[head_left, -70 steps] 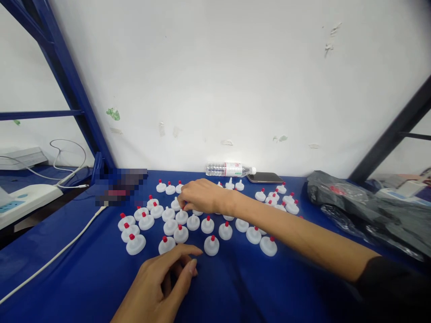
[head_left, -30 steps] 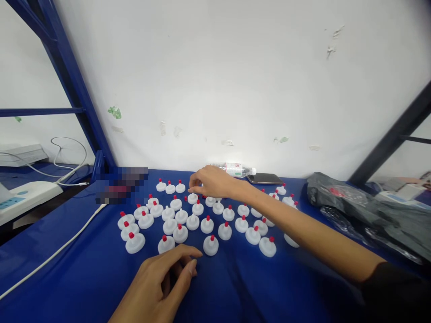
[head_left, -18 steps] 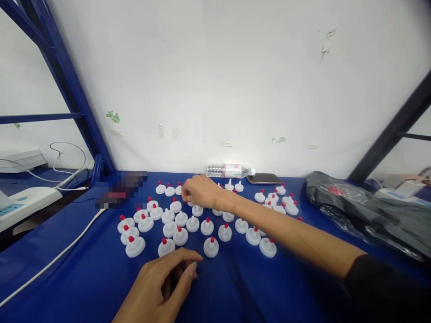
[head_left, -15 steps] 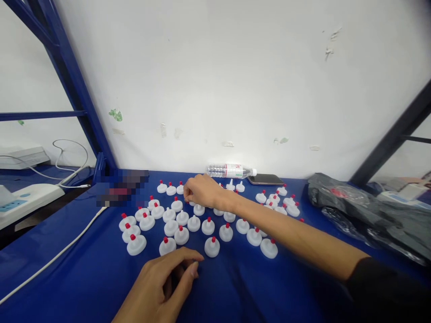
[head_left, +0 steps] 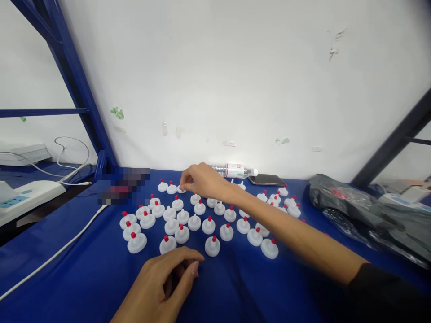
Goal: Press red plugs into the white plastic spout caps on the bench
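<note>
Several white plastic caps with red tips (head_left: 208,225) stand in rows on the blue table cover (head_left: 84,269). My right hand (head_left: 201,180) reaches across them to the back row, its thumb and fingers pinched together over a cap there (head_left: 182,189). What lies in the pinch is too small to make out. My left hand (head_left: 164,282) rests on the cover at the front, fingers curled loosely, just short of the nearest caps (head_left: 167,244). Nothing shows in it.
A water bottle (head_left: 234,170) lies by the wall with a dark phone (head_left: 266,180) beside it. A crumpled black plastic bag (head_left: 363,211) fills the right side. A white cable (head_left: 57,255) runs along the left; a power strip (head_left: 23,195) lies beyond. Blue rack struts (head_left: 77,85) rise at left.
My right hand lifted from the middle rows and moved back and left to the far row of caps. My left hand stayed put.
</note>
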### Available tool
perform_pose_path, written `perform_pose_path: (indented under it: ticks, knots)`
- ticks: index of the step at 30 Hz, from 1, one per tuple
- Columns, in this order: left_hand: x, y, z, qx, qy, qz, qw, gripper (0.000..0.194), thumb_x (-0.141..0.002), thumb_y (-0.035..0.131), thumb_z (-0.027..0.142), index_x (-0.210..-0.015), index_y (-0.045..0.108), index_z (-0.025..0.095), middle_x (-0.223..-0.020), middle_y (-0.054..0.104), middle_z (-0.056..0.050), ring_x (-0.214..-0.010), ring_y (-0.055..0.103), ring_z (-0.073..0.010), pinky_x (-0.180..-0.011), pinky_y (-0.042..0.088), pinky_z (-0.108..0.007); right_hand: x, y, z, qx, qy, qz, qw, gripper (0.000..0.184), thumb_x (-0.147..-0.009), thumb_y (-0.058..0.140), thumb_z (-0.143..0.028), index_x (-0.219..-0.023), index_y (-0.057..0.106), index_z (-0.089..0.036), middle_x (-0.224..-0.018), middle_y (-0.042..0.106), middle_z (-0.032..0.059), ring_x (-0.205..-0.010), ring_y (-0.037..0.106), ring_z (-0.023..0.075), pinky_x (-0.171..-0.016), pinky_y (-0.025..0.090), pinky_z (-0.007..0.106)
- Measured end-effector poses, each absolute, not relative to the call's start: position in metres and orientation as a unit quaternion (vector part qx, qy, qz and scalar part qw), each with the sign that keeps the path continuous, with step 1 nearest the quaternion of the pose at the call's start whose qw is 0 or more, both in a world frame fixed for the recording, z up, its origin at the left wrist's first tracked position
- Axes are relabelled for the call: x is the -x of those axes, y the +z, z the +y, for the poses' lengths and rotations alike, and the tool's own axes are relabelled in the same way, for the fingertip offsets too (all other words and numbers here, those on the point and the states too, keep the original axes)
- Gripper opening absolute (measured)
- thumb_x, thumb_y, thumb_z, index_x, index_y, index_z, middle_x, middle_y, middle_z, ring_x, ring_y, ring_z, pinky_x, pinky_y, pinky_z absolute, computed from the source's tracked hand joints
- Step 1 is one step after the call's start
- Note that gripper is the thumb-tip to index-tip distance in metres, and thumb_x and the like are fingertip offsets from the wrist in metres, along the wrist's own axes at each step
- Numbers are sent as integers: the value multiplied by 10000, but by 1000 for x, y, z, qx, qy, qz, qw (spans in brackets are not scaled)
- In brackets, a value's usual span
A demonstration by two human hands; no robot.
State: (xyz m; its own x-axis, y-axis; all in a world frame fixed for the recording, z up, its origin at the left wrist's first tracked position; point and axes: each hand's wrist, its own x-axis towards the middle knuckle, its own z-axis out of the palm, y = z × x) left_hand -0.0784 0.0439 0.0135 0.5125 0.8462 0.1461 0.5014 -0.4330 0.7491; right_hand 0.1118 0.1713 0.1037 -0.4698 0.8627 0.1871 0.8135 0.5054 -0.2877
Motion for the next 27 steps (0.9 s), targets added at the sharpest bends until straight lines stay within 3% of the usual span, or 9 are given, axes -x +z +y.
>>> perform_pose_path:
  ticks: [4,10,15,20,24,27]
  knots:
    - [78,12,45,-802,251,425,337,417,-1042,439,540,-1172,740,283,-835,750,0,-715,693,-158,-607,535,-201,-100,114,154,451,112,-864,192,78,-957,713,-225,-956,779,-183,-935,808,13,-850,723,134,-732,497,229]
    - [78,14,43,-799,243,431,342,438,-1042,428,565,-1162,739,280,-832,745,4,-686,679,-148,-615,535,-207,-80,97,153,415,98,-885,187,133,-887,674,-93,-839,769,-174,-817,790,20,-747,690,150,-670,449,254]
    - [79,15,42,-800,247,430,338,430,-1046,425,552,-1167,734,279,-855,755,0,-751,706,-163,-616,528,-207,-77,81,160,419,100,-886,173,152,-879,662,-75,-808,751,-176,-828,791,26,-796,702,168,-689,452,259]
    - [79,13,44,-802,237,430,341,434,-1046,419,548,-1174,728,271,-870,758,-5,-776,711,-168,-632,532,-214,-77,84,157,434,108,-879,168,24,-907,752,-193,-886,765,-192,-831,790,9,-808,708,164,-685,448,248]
    - [78,14,44,-803,227,432,341,431,-1052,415,540,-1186,724,271,-858,754,-1,-734,700,-158,-622,533,-213,-86,101,153,452,89,-867,189,242,-987,686,-428,-1023,771,-203,-802,781,11,-767,695,163,-656,440,261]
    - [78,17,42,-805,244,429,330,399,-1046,444,522,-1167,738,279,-856,758,1,-734,704,-158,-613,536,-205,-104,115,154,478,51,-852,209,324,-1061,549,-445,-1066,762,-200,-823,779,23,-764,684,162,-680,451,280]
